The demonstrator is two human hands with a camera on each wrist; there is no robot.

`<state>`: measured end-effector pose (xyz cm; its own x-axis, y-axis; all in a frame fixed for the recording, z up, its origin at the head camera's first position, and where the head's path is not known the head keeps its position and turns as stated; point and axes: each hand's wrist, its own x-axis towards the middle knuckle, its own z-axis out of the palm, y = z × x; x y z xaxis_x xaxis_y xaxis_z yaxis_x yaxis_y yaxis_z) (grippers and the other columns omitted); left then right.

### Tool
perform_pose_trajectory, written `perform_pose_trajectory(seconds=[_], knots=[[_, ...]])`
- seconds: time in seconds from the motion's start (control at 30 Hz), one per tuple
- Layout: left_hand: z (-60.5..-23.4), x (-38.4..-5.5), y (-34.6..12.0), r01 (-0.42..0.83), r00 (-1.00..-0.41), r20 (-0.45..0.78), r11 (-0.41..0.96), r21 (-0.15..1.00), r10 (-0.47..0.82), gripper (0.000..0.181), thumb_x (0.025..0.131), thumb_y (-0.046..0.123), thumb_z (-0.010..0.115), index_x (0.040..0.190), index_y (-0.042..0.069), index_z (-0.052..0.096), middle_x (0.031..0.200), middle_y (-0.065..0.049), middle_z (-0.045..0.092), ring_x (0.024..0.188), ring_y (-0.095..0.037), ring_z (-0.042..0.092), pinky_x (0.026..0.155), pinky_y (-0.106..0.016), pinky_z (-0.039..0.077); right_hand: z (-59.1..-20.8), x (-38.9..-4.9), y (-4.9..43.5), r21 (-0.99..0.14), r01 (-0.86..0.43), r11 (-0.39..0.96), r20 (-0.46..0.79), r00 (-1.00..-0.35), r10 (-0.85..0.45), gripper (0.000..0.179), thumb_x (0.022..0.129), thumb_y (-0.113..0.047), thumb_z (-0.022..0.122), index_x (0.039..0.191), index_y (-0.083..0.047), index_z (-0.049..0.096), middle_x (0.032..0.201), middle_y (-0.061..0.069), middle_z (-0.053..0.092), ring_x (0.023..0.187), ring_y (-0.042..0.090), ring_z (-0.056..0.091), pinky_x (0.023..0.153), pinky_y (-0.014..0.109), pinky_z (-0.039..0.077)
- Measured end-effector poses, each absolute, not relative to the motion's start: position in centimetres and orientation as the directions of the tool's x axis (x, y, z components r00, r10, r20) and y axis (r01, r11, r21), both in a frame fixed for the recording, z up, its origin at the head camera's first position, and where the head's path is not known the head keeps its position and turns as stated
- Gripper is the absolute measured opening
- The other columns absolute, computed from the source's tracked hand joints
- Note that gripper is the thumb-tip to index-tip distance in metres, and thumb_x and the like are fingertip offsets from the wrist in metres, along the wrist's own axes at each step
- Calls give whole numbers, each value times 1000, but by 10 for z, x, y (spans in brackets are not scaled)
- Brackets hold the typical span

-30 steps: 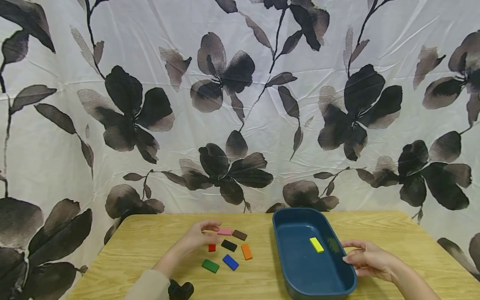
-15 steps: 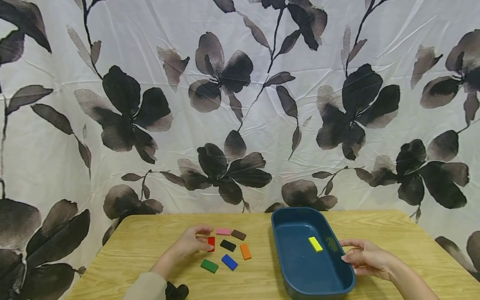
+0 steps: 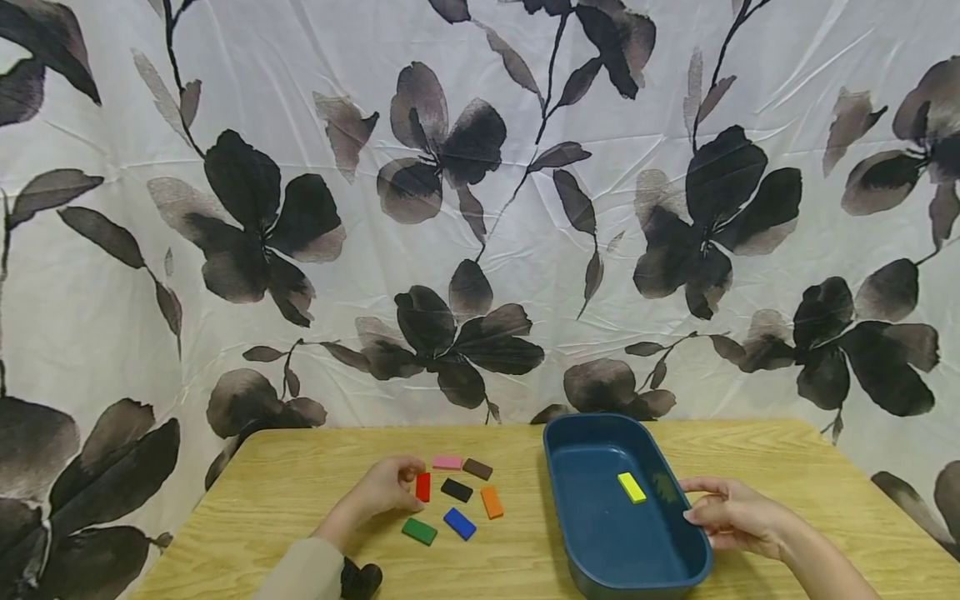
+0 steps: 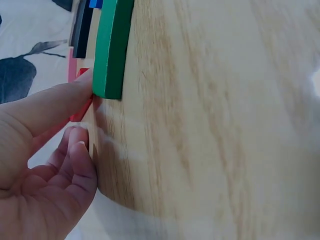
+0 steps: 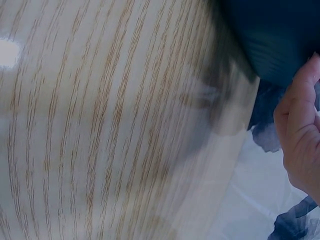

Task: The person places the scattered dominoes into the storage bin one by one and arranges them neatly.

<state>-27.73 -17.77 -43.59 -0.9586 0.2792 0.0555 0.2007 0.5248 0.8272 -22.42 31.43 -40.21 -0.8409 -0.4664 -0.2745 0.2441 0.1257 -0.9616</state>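
Observation:
A small red block (image 3: 423, 487) lies on the wooden table with my left hand (image 3: 385, 486) at its left side. Thumb and index finger pinch its two ends; the other fingers curl beneath the palm in the left wrist view. A green block (image 4: 112, 50) is close by the thumb there. My right hand (image 3: 738, 517) grips the right rim of a deep blue rectangular tub (image 3: 573, 533), thumb over the edge and index finger along the outside. A yellow block (image 3: 632, 488) lies on the tub's floor.
Right of the red block lie pink (image 3: 447, 462), brown (image 3: 477, 469), black (image 3: 457, 490), orange (image 3: 491, 502) and blue (image 3: 459, 524) blocks. A black object (image 3: 362, 579) shows beside the left sleeve. A floral curtain (image 3: 480, 208) hangs behind the table.
My left hand has drawn back leftward from over the pink and red blocks to the red block's left side, closing thumb and finger at its ends. The right hand and tub stay put.

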Motion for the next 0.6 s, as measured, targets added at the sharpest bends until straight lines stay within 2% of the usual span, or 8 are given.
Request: perform_pose_trajectory(seconds=[0.23,0.4,0.5,0.6], knots=[[-435,-279,-176,204,-966,69,567,798,251,49,60,-9,80,104,-11,60,87,-10,53,75,-20,46,63,-26,42,-401,-224,314,-961,242,131,-275,-841,-465,66,87,-6,60,133,18,18,86,3,61,66,5,59,60,20,52],[-432,-278,-177,186,-972,76,530,827,221,49,62,-8,80,106,-11,59,97,-15,61,90,-27,56,78,-37,49,-400,-224,314,-961,240,139,-277,-842,-463,66,87,-6,60,133,18,19,85,3,60,65,5,57,59,19,51],[-430,-278,-177,174,-974,74,507,844,212,49,63,-9,78,108,-11,58,98,-16,61,92,-30,56,79,-41,50,-399,-224,314,-960,239,145,-279,-841,-463,66,87,-6,59,133,18,19,85,3,59,64,5,56,59,19,51],[-429,-277,-176,149,-981,69,485,862,180,51,63,-10,77,110,-10,58,97,-15,60,90,-28,58,76,-39,51,-399,-223,313,-960,239,147,-280,-841,-463,66,87,-6,59,133,18,19,85,3,60,64,5,56,59,19,51]])
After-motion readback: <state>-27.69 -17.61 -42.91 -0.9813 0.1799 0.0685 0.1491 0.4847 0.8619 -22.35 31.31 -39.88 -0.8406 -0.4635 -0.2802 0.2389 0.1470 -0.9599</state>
